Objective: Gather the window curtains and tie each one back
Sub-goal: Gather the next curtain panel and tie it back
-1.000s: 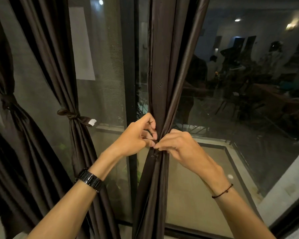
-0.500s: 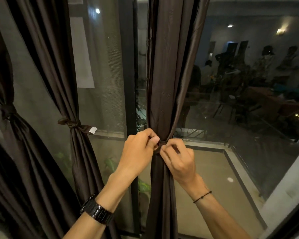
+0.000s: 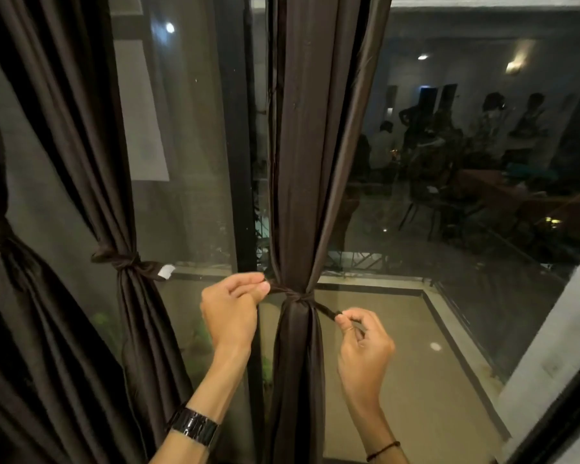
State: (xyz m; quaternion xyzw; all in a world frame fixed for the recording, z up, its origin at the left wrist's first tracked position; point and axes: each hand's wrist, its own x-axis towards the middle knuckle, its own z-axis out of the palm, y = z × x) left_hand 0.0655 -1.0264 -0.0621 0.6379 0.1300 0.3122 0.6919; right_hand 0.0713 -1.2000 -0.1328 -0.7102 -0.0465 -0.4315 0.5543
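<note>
A dark brown curtain (image 3: 310, 155) hangs in the middle of the window, gathered into a narrow bundle. A matching tie-back (image 3: 295, 294) is knotted round it at waist height. My left hand (image 3: 231, 308) pinches the tie's left end, just left of the curtain. My right hand (image 3: 364, 343) pinches the tie's right end, lower and to the right. Both ends are drawn out taut from the knot. To the left, a second curtain (image 3: 81, 135) is held by its own tie (image 3: 128, 261), and a third curtain (image 3: 0, 249) at the far left is tied too.
A black window frame post (image 3: 238, 139) stands just left of the middle curtain. The glass (image 3: 449, 212) reflects a room with people and furniture. A pale sill and wall (image 3: 549, 346) slant along the right edge.
My hands have moved apart from the curtain's front, pulling the tie's two ends out sideways. The knot has drawn tight round the bundle.
</note>
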